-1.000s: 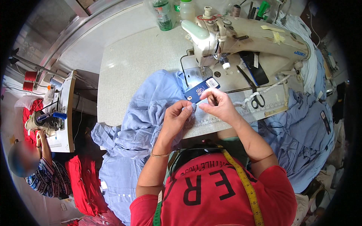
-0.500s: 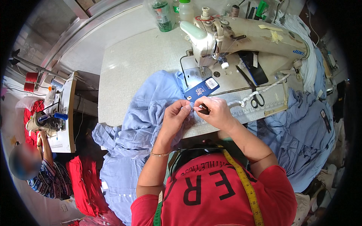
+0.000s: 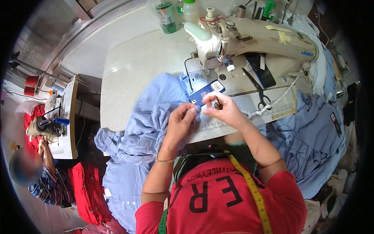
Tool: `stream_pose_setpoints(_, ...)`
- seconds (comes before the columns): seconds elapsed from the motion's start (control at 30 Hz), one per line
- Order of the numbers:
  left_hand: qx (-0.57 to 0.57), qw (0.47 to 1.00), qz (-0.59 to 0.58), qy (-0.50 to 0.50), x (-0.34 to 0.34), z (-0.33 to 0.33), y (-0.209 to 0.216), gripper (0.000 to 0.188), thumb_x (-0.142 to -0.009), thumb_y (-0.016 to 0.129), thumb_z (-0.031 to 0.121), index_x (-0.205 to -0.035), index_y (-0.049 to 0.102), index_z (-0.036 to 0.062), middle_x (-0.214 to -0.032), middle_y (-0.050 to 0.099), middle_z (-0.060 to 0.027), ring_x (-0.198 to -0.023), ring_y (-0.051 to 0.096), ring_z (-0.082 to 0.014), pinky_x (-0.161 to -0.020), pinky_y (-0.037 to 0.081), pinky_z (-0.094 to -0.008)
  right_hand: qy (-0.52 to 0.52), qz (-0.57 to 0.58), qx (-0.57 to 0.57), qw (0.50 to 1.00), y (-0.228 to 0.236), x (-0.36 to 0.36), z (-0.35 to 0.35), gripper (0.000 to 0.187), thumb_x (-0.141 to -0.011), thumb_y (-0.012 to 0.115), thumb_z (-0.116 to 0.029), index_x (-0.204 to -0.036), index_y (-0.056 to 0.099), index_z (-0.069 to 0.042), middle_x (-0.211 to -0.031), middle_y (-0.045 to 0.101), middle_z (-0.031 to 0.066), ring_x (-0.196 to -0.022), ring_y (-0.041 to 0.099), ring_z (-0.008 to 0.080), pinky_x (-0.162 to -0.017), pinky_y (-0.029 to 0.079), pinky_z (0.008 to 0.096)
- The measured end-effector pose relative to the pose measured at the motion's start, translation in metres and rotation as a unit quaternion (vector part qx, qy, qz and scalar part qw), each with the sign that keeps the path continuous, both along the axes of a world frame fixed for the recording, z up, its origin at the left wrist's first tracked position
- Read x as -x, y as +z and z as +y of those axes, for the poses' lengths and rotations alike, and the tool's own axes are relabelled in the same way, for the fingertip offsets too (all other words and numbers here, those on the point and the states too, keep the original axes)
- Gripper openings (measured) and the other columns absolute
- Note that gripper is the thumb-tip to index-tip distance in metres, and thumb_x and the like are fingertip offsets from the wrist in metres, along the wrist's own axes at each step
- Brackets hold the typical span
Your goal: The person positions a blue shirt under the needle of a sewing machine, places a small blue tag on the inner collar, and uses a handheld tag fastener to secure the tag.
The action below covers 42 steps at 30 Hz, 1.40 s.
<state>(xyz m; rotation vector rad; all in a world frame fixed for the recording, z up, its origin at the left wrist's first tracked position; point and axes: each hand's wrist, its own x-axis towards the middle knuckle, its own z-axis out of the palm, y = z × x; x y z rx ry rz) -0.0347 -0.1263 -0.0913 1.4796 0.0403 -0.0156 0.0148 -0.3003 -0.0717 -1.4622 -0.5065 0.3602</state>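
My left hand (image 3: 181, 117) is closed in a pinch on an edge of a light blue garment (image 3: 156, 99), which spreads bunched over the table and hangs off its front. Just to the right, my right hand (image 3: 222, 110) is raised a little from the cloth. Its thumb and forefinger curve with a small gap between them. A small dark tool is tucked under the curled fingers; its kind is mostly hidden. A blue cardboard hang tag (image 3: 206, 93) with a white sticker lies right behind my hands, by the needle area of the sewing machine (image 3: 249, 35).
Black scissors (image 3: 259, 89) and a dark phone (image 3: 265, 74) lie on the machine bed. A twisted white cord (image 3: 282, 97) runs along the right. Blue garments (image 3: 307, 136) are heaped at the right. Bottles (image 3: 167, 17) stand behind. At far left a person (image 3: 50, 179) works at another machine.
My right hand has moved slightly up and away from the left, with its thumb and forefinger parting. The left hand keeps its pinch. The cord beside the scissors has shifted.
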Motion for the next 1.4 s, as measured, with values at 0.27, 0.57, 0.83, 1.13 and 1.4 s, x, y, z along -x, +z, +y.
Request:
stream_pose_setpoints(0.27, -0.293, 0.915, -0.256, 0.111, 0.014, -0.01, 0.013, 0.011, -0.079, 0.063, 0.001, -0.088, 0.057, -0.0019, -0.079, 0.054, -0.0095, -0.064, 0.054, -0.0189, -0.057, 0.044, -0.029, -0.084, -0.405, 0.119, 0.903, -0.011, -0.003, 0.007, 0.017, -0.07, 0.064, -0.004, -0.082, 0.054, -0.007, -0.083, 0.06, 0.0059, -0.068, 0.06, 0.0243, -0.058, 0.046, 0.0308)
stream_pose_setpoints(0.57, -0.291, 0.933, -0.193, 0.084, 0.021, -0.014, 0.012, 0.011, -0.076, 0.065, 0.001, -0.084, 0.057, -0.0009, -0.073, 0.051, -0.0106, -0.062, 0.053, -0.022, -0.055, 0.043, -0.0306, -0.059, -0.452, 0.07, 0.887, -0.018, -0.002, 0.008, 0.024, -0.067, 0.064, 0.003, -0.082, 0.049, -0.008, -0.082, 0.06, 0.0076, -0.065, 0.06, 0.0239, -0.059, 0.048, 0.0332)
stream_pose_setpoints(0.83, -0.291, 0.929, -0.21, 0.092, 0.016, -0.011, 0.004, 0.01, -0.074, 0.065, -0.001, -0.081, 0.059, 0.0004, -0.07, 0.051, -0.0103, -0.062, 0.051, -0.0235, -0.056, 0.041, -0.0318, 0.003, -0.32, 0.122, 0.939, -0.002, 0.001, 0.007, 0.02, -0.068, 0.063, 0.001, -0.084, 0.05, -0.003, -0.081, 0.055, 0.01, -0.074, 0.058, 0.0287, -0.063, 0.048, 0.0343)
stream_pose_setpoints(1.13, -0.275, 0.934, -0.21, 0.086, 0.018, -0.009, 0.004, 0.009, -0.075, 0.065, 0.0, -0.08, 0.058, 0.0008, -0.068, 0.051, -0.0091, -0.062, 0.05, -0.0225, -0.055, 0.04, -0.0306, 0.025, -0.295, 0.157, 0.942, 0.0, -0.003, 0.003, 0.019, -0.067, 0.064, 0.0, -0.08, 0.051, -0.003, -0.076, 0.054, 0.0099, -0.073, 0.058, 0.0283, -0.063, 0.047, 0.0333)
stream_pose_setpoints(1.4, -0.288, 0.918, -0.25, 0.103, 0.019, -0.006, -0.001, 0.011, -0.073, 0.066, -0.001, -0.08, 0.058, 0.0021, -0.068, 0.051, -0.0087, -0.063, 0.05, -0.0237, -0.056, 0.04, -0.0319, 0.013, -0.285, 0.098, 0.953, 0.002, -0.002, 0.005, 0.019, -0.066, 0.066, 0.004, -0.08, 0.055, -0.003, -0.078, 0.056, 0.0076, -0.071, 0.057, 0.0222, -0.063, 0.046, 0.0295)
